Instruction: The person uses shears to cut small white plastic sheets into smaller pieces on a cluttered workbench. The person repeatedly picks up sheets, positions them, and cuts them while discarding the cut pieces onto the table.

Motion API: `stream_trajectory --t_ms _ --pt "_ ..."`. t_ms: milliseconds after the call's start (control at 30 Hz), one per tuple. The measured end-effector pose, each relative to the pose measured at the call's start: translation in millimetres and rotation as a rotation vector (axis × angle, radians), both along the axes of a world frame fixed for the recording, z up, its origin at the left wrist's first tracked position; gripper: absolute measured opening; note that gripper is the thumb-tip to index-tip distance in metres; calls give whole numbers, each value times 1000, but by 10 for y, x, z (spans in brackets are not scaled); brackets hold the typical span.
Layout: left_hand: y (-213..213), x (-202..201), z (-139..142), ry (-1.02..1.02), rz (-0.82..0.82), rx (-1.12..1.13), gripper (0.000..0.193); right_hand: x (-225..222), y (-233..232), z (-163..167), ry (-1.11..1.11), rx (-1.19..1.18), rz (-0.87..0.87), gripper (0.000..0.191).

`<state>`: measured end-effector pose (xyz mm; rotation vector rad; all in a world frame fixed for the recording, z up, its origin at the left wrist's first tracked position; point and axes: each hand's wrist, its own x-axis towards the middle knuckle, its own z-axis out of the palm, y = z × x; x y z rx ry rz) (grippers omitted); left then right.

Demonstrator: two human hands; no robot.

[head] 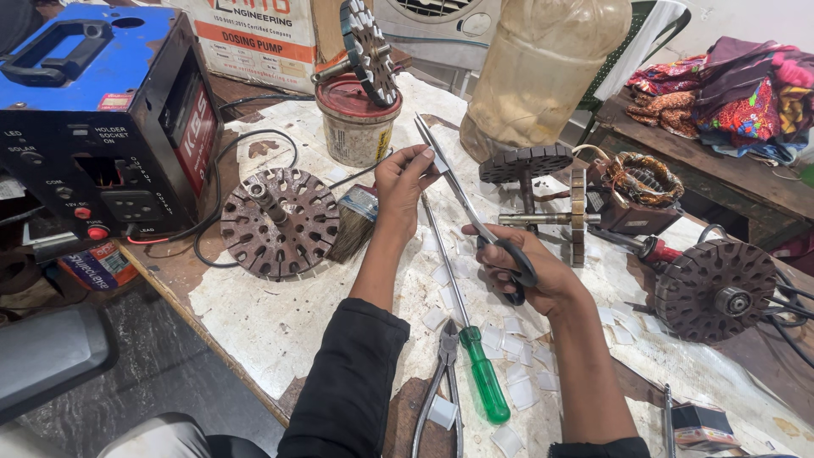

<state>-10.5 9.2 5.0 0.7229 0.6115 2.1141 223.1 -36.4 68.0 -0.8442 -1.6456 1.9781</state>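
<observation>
Worn wooden workbench, grey floor, perhaps daylight

Open scissors at small paper strip

The long shiny metal scissors with black plastic handles look smooth. The round rusty brown metal disc with holes looks rough and dull. The green see-through plastic screwdriver handle is glossy. The wooden worktop has worn, flaking white paint.

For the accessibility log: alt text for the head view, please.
A person's right hand works black-handled scissors on a small pale strip held in the left hand, above a worn workbench strewn with cut paper pieces, motor rotors, a green-handled screwdriver and pliers.
</observation>
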Motion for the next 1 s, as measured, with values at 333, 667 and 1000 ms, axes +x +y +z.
stream_trajectory --t_ms 333,667,1000 --pt "-33 30 21 35 -63 18 18 101 124 -95 68 -82 98 83" --pt "-15 19 13 15 -58 17 18 10 13 -46 24 -10 -34 64" --pt "-13 29 20 20 -41 6 18 -35 -48 20 -31 9 -87 66"
